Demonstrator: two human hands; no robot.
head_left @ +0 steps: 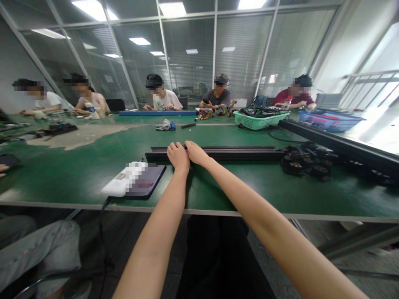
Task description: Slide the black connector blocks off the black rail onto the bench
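Two long black rails [243, 156] lie side by side across the green table in front of me. My left hand [178, 157] is closed over the rails near their left end, its fingers curled across the top to the far side. Right beside it, touching or nearly so, my right hand [197, 153] is closed too, thumb and fingers drawn together above the rails. A small dark bit shows at its fingertips, too small to name. Past the rails' right end sits a heap of black parts [302, 160], clustered on the table.
A phone [146, 182] and a white device [120, 182] with a cable lie left of my arms. A green basket [258, 120], a blue basket [332, 120] and a long black bar [343, 143] are at right. A crumpled cloth [165, 125] lies ahead. Several people sit opposite.
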